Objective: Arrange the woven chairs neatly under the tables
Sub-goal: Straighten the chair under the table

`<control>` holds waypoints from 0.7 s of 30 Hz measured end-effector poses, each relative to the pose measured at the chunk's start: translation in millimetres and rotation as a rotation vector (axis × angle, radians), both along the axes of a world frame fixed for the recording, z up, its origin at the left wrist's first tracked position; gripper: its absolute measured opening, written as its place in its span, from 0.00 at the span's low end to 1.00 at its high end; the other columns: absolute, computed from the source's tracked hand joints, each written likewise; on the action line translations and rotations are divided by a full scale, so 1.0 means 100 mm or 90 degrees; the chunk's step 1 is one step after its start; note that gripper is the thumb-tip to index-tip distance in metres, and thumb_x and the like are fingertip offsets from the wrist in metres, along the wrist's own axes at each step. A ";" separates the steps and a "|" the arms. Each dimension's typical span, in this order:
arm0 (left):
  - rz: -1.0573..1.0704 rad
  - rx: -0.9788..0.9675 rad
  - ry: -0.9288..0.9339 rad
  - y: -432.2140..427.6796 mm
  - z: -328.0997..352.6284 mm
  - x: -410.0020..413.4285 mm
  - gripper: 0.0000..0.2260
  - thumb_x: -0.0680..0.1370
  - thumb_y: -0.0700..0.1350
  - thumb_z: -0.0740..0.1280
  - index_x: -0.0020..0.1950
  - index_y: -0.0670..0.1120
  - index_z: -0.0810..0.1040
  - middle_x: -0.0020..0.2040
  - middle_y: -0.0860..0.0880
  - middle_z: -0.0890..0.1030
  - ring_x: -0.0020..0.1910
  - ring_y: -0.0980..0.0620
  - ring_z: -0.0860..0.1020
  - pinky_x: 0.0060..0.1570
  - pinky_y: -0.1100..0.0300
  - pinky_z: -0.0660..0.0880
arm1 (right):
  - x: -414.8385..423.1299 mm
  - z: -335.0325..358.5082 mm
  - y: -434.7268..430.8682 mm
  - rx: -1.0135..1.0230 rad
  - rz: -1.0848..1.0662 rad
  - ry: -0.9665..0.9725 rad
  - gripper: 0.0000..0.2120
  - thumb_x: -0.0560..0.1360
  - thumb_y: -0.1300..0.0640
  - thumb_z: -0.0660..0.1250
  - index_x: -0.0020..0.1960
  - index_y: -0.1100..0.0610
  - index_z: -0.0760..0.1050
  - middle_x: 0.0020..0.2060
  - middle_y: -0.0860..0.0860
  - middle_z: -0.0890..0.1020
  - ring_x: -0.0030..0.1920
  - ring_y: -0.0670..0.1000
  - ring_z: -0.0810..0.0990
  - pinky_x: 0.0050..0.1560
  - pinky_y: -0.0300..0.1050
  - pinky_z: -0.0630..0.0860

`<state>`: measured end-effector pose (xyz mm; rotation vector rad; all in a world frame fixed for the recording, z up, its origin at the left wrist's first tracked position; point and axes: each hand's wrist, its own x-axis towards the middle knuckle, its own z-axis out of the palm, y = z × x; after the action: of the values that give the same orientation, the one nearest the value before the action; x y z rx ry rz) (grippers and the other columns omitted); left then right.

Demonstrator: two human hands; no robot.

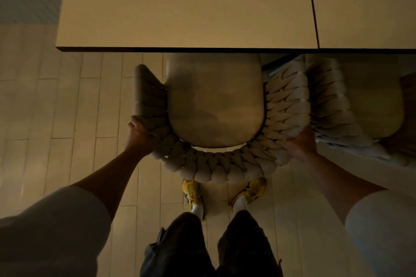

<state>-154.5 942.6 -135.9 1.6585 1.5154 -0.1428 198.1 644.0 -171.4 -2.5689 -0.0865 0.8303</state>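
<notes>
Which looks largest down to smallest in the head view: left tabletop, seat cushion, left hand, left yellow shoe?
1. Left tabletop.
2. Seat cushion.
3. Left hand, gripping the woven chair, and left yellow shoe look alike; the shoe is farther off and partly hidden, so I won't rank them.

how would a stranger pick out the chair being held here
Start at the pale table across the top. Two woven chairs sit at its near edge; this is the left chair, just beyond the yellow shoes. Unlike the right chair, its braided back is gripped by the left hand and right hand.
</notes>
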 end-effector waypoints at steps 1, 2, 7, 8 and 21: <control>-0.005 0.004 0.010 0.02 -0.01 0.00 0.38 0.76 0.39 0.76 0.77 0.36 0.55 0.71 0.35 0.64 0.70 0.34 0.70 0.68 0.41 0.74 | 0.02 0.00 0.01 -0.003 -0.002 0.008 0.39 0.74 0.61 0.74 0.79 0.62 0.59 0.74 0.61 0.69 0.71 0.63 0.71 0.68 0.54 0.73; -0.009 0.010 0.018 0.05 -0.03 -0.01 0.36 0.76 0.39 0.75 0.76 0.36 0.57 0.70 0.34 0.66 0.68 0.34 0.71 0.67 0.39 0.75 | 0.03 0.00 0.01 -0.003 -0.004 0.017 0.39 0.73 0.61 0.75 0.79 0.62 0.60 0.74 0.61 0.69 0.71 0.63 0.71 0.70 0.54 0.73; -0.038 0.026 0.014 0.22 -0.14 0.00 0.25 0.77 0.38 0.72 0.71 0.36 0.68 0.64 0.36 0.75 0.62 0.38 0.79 0.59 0.39 0.80 | 0.07 -0.03 0.03 -0.022 0.008 0.032 0.40 0.73 0.59 0.76 0.80 0.62 0.60 0.74 0.59 0.69 0.72 0.61 0.71 0.69 0.51 0.73; -0.041 0.027 0.018 0.26 -0.14 0.02 0.23 0.77 0.39 0.71 0.70 0.37 0.69 0.63 0.37 0.76 0.60 0.39 0.79 0.58 0.40 0.81 | 0.08 -0.03 0.04 -0.031 0.004 0.035 0.42 0.73 0.58 0.76 0.80 0.62 0.58 0.75 0.60 0.68 0.73 0.61 0.70 0.69 0.51 0.73; -0.114 0.061 0.061 0.23 -0.19 0.03 0.31 0.77 0.41 0.73 0.73 0.32 0.62 0.65 0.32 0.73 0.60 0.34 0.78 0.59 0.39 0.79 | 0.12 -0.06 0.03 -0.052 -0.009 0.035 0.44 0.77 0.57 0.72 0.83 0.63 0.48 0.79 0.61 0.60 0.77 0.62 0.64 0.73 0.51 0.67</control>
<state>-151.8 965.3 -155.1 1.8875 1.4623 -0.2520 209.8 646.9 -177.5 -2.6165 -0.0191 0.9173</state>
